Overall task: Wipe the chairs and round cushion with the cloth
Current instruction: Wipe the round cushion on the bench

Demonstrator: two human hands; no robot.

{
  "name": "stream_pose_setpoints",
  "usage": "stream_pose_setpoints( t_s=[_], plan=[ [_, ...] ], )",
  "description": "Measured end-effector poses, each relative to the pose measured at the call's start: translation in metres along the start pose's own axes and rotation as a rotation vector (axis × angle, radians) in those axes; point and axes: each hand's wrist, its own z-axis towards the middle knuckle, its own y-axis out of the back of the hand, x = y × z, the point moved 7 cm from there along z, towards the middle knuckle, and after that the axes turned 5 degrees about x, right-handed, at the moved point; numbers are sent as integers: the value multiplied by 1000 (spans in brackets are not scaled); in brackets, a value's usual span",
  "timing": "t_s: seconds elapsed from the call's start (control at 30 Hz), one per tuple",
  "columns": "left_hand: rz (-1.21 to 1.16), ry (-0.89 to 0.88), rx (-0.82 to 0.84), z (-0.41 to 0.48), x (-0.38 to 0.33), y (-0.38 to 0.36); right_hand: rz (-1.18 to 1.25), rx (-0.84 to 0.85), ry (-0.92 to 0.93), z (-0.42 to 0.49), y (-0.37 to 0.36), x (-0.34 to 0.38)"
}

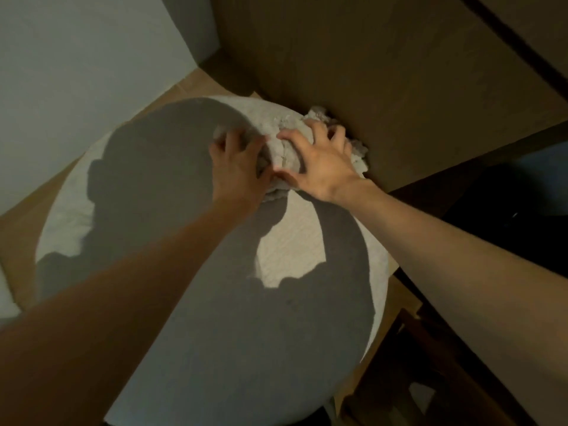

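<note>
A large round pale cushion (295, 241) fills the middle of the head view, lying on a brown seat. Much of it is darkened by my own shadow. A crumpled grey-white cloth (284, 149) is bunched at the cushion's far right edge. My left hand (238, 166) presses on the cloth's left part with fingers curled into it. My right hand (322, 161) lies spread over its right part, fingers gripping the folds. Part of the cloth sticks out beyond my right fingers toward the brown panel.
A brown wooden panel (384, 72) rises right behind the cushion's far edge. The seat's brown surface (27, 216) shows at the left. A pale wall (76, 56) stands at the upper left. Dark wooden furniture parts (430, 364) sit at the lower right.
</note>
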Motion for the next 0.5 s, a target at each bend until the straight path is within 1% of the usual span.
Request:
stream_pose_setpoints(
  t_s=[0.03, 0.1, 0.2, 0.27, 0.3, 0.43, 0.5],
  plan=[
    [-2, -3, -20, 0, 1, -3, -22, -56, 13, -1, -2, -1],
    [-78, 21, -86, 1, 0, -2, -29, -158, 32, -2, 3, -5],
    [-186, 55, -136, 0, -11, -2, -7, -160, 59, 3, 7, -9],
    [-254, 79, -99, -3, -16, -6, 54, -150, 53, 0, 6, -13],
    [-267, 58, -64, -7, -21, -10, 88, -162, 46, -8, 5, -15],
    [-308, -95, 79, -41, -41, -22, 197, -220, -27, -70, -12, -28],
    [-321, -148, 129, -71, -51, -30, 236, -217, -65, -109, -28, -32]
  ],
)
